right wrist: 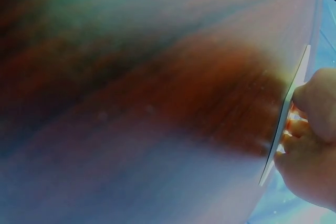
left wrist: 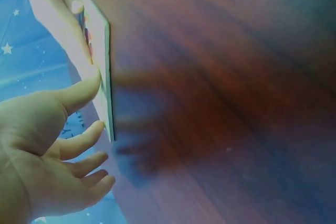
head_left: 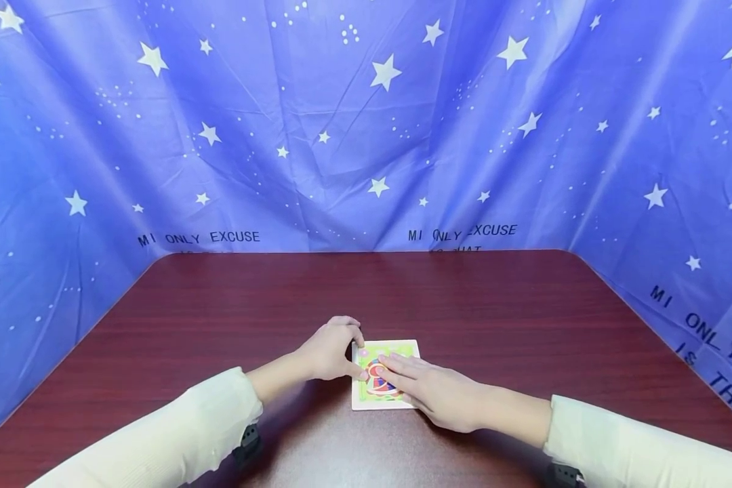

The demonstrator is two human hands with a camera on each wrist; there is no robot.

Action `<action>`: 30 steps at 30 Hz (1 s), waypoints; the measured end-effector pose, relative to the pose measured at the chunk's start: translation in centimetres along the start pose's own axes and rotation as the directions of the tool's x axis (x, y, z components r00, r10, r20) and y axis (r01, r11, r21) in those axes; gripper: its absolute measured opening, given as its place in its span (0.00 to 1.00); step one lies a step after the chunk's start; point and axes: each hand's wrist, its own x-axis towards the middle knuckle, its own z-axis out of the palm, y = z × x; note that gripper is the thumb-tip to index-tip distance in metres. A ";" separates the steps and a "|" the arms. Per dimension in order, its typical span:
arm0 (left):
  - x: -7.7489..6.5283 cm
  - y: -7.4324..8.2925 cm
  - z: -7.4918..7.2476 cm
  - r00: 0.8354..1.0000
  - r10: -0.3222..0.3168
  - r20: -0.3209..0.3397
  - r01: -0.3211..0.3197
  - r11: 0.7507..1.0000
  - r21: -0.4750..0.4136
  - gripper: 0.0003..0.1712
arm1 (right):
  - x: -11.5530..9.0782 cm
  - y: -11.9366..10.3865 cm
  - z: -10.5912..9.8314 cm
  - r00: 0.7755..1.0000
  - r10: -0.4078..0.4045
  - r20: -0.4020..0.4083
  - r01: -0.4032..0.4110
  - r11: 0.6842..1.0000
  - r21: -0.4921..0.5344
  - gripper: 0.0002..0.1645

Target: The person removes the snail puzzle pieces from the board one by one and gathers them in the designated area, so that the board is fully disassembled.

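Observation:
A small square puzzle board (head_left: 372, 394) lies flat on the table in the head view, with a white border and a green, red and blue picture. My left hand (head_left: 331, 349) is at its left side, thumb and fingertip touching the board near that edge. The left wrist view shows the thumb against the board (left wrist: 108, 66) and the other fingers spread loosely. From the right, my right hand (head_left: 442, 393) rests with extended fingers across the picture, hiding part of it. In the right wrist view the board (right wrist: 282, 124) appears edge-on beneath the right hand (right wrist: 310, 145).
The dark red-brown table (head_left: 219, 298) reaches back to a blue curtain (head_left: 341, 135) with white stars and lettering. Its far corners are rounded. Cream sleeves (head_left: 177, 423) cover both forearms, and a black device (head_left: 247, 442) sits under the left wrist.

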 end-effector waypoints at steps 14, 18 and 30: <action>1.5 0.0 -0.5 0.992 -0.104 0.078 0.106 0.994 -0.026 0.23 | 0.1 0.0 0.2 1.000 -0.008 -0.008 0.008 1.000 -0.018 0.29; 1.4 0.1 -0.6 0.988 -0.128 0.082 0.132 0.990 -0.044 0.21 | 0.1 0.0 0.1 1.000 -0.005 -0.004 0.005 1.000 -0.025 0.30; 1.6 0.8 -0.6 0.977 -0.207 0.040 0.209 0.978 -0.030 0.08 | 0.2 -0.1 0.0 0.999 0.027 0.022 -0.028 0.999 0.029 0.31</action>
